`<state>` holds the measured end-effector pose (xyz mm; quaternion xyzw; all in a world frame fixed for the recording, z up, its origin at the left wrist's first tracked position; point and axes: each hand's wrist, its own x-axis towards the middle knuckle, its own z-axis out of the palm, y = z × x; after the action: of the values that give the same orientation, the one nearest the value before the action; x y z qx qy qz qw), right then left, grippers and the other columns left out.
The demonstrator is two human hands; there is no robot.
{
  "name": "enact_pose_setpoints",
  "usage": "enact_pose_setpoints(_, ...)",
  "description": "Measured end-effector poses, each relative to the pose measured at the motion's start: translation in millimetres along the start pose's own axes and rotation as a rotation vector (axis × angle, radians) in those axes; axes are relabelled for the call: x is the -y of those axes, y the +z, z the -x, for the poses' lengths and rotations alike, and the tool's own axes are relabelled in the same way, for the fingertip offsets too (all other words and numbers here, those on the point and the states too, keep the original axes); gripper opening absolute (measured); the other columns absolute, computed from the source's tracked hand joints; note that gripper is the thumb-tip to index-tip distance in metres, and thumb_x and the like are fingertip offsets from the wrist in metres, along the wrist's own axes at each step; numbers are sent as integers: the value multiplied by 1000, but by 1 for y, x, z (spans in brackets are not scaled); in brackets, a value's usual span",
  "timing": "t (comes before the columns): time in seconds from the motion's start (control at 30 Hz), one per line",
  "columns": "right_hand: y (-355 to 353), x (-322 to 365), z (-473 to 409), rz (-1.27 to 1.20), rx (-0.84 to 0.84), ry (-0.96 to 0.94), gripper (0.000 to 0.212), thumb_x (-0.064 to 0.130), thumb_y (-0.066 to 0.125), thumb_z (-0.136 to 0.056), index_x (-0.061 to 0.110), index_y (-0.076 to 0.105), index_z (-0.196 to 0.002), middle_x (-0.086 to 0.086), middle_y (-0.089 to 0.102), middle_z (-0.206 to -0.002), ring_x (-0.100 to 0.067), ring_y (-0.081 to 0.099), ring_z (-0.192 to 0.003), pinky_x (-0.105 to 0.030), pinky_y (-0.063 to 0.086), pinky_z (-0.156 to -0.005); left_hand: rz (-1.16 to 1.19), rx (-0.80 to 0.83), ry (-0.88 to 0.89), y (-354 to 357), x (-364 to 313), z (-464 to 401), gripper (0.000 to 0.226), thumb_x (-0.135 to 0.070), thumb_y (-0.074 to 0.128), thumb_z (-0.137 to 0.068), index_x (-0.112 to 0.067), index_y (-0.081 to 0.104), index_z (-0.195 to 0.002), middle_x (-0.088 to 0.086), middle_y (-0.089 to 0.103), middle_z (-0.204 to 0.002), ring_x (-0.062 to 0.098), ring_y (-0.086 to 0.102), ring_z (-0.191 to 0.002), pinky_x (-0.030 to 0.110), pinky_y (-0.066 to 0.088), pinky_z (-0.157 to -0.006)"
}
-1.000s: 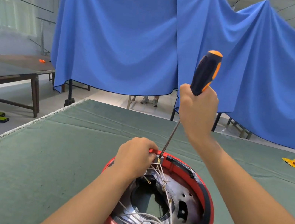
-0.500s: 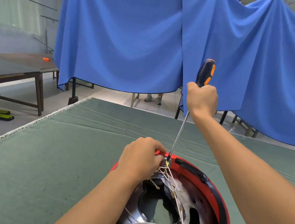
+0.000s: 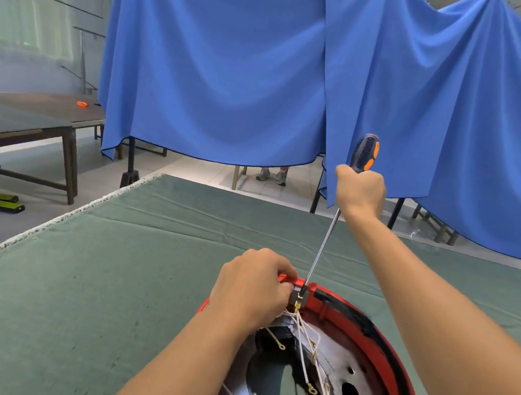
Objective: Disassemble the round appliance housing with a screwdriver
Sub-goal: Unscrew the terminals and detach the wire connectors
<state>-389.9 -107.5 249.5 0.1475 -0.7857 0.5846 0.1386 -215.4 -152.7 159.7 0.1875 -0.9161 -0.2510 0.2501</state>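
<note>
Right hand [image 3: 360, 190] clenching orange-and-black-handled steel screwdriver [image 3: 324, 240]; left hand [image 3: 252, 286] gripping round red plastic housing [image 3: 396, 364] rim. Could slip off, gouging thin white wires [image 3: 303, 344].

Both bare forearms reach forward from the near edge of the table. The right hand [image 3: 359, 192] is raised at arm's length, fingers wrapped in a fist round the screwdriver [image 3: 340, 211] handle, knuckles up, wrist bent slightly. The left hand [image 3: 251, 288] sits lower, back upward, fingers curled, gripping the far rim of the housing [image 3: 398, 357].
</note>
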Motion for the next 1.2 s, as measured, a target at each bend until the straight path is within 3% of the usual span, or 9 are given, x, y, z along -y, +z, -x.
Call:
enact_pose_setpoints(0.1,-20,0,5,-208,-15,30,22,21,56,-77,15,42,-60,4,44,-46,-20,46,-47,-31,36,-54,12,19,-10,0,0,0,30,-25,54,-78,-37,70,-99,-10,70,-104,17,61,-99,30,48,-84)
enact_pose_setpoints(0.23,-58,-9,27,-473,-132,42,22,24,56,-78,17,42,-62,8,41,-32,-11,43,-34,-24,29,-43,57,28,-46,-2,-1,1,34,-16,51,-77,-31,69,-102,-9,69,-106,17,61,-102,32,48,-88)
enact_pose_setpoints(0.43,-99,-28,80,-766,-333,7,25,25,61,-82,15,47,-64,6,52,-39,-11,45,-31,-15,28,-33,105,17,-91,-10,-5,3,21,-10,49,-67,-26,63,-69,-2,68,-81,23,62,-83,35,51,-74)
enact_pose_setpoints(0.57,-100,-37,108,-731,-257,-67,25,22,63,-88,17,57,-65,1,67,-55,-12,50,-32,-20,44,-37,34,56,-45,-11,-9,9,19,-12,52,-69,-26,64,-62,-4,68,-81,22,61,-82,32,51,-73)
enact_pose_setpoints(0.7,-93,-42,124,-597,-59,-142,16,16,70,-85,21,65,-71,2,70,-67,-18,66,-54,-30,56,-60,-52,101,25,-12,-12,13,19,-17,52,-73,-26,68,-68,-9,62,-92,16,57,-88,29,46,-77)
enact_pose_setpoints(0.77,-89,-46,129,-457,18,-235,14,10,71,-83,21,68,-74,5,68,-69,-19,65,-65,-35,54,-68,-100,134,68,-12,-13,15,18,-19,52,-74,-27,68,-70,-11,59,-96,13,55,-91,29,45,-78)
enact_pose_setpoints(0.97,-91,-56,132,-172,207,-367,17,7,70,-81,23,68,-76,13,68,-75,-4,61,-72,-13,43,-63,-204,197,177,-15,-15,19,9,-30,58,-78,-33,62,-69,-15,52,-102,8,50,-97,27,43,-80)
enact_pose_setpoints(1.1,-90,-58,132,-76,248,-316,12,10,70,-80,20,67,-74,12,65,-67,-4,57,-67,-14,42,-60,-236,195,210,-17,-13,20,7,-31,62,-80,-33,67,-77,-16,53,-109,7,51,-97,24,42,-78)
enact_pose_setpoints(1.2,-89,-59,131,23,290,-305,6,13,69,-79,15,67,-75,7,64,-65,-12,59,-69,-27,48,-65,-260,169,211,-16,-13,19,10,-29,63,-80,-34,72,-82,-17,55,-116,7,51,-105,26,44,-82)
